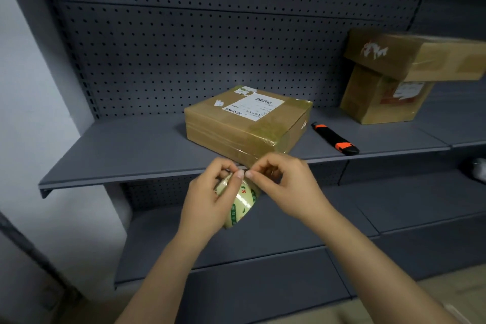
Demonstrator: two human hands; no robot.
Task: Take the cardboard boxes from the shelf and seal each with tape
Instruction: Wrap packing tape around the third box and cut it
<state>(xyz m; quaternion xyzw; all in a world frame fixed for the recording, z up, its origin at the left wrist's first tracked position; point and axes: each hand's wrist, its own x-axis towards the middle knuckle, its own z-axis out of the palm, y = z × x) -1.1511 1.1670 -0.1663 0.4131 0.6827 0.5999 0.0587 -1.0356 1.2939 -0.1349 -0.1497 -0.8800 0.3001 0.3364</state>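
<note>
- The tape roll (241, 204) is mostly covered by the left hand (207, 200). Only a pale crescent with green and red print shows, and its core hole is hidden.
- The right hand (281, 181) has its thumb and forefinger pinched together at the roll's top rim. Whether a loose end of clear tape lies between them cannot be made out.
- A pale, blurred object at the far right edge is cut off and unreadable.
- The upper box (410, 52) runs out of view on the right. It overhangs the lower box (378, 102) it rests on and hides that box's top.
- The left hand's fingers curl round the roll, gripping it. It is held on edge in front of and just below the shelf (118, 150) lip, with its visible arc running from the fingertips down toward the left wrist.
- The flat box (247, 126) lies on the shelf, label up and turned askew. One corner points at the front lip, just behind the hands.
- The utility knife (335, 139) lies just right of it, with its long axis running from back-left to front-right.
- The boxes are brown cardboard; the flat one is wrapped in glossy, wrinkled clear tape.
- The shelf is matte grey metal, and the back panel (184, 47) is perforated with rows of holes.
- The knife is black with orange parts.
</note>
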